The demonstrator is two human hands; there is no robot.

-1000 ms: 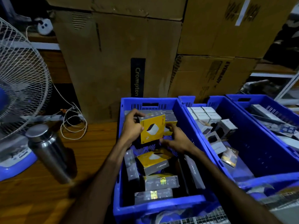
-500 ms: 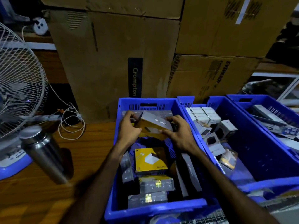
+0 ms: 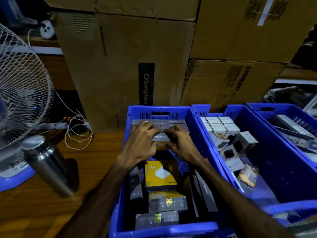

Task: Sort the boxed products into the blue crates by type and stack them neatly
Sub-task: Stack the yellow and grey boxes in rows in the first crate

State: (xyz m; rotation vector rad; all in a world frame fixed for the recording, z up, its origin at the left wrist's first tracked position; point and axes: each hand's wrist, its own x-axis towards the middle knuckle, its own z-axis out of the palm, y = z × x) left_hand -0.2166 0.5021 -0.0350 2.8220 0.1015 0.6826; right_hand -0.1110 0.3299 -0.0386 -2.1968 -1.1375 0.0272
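Both hands (image 3: pixel 161 145) around grey box (image 3: pixel 160 138)

Wooden tabletop (image 3: pixel 96 169) carrying crates, bottle, fan.
Three blue crates (image 3: pixel 208 146) side by side toward right edge; steel bottle (image 3: pixel 47 166) and fan base (image 3: pixel 12 177) near left edge; coiled white cable (image 3: pixel 78 134) toward back edge.

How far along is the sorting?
Done: grey boxes are stacked at the crate's far end. In hand: left hand and right hand press another box onto that row. Left: yellow box and others lie loose nearer.
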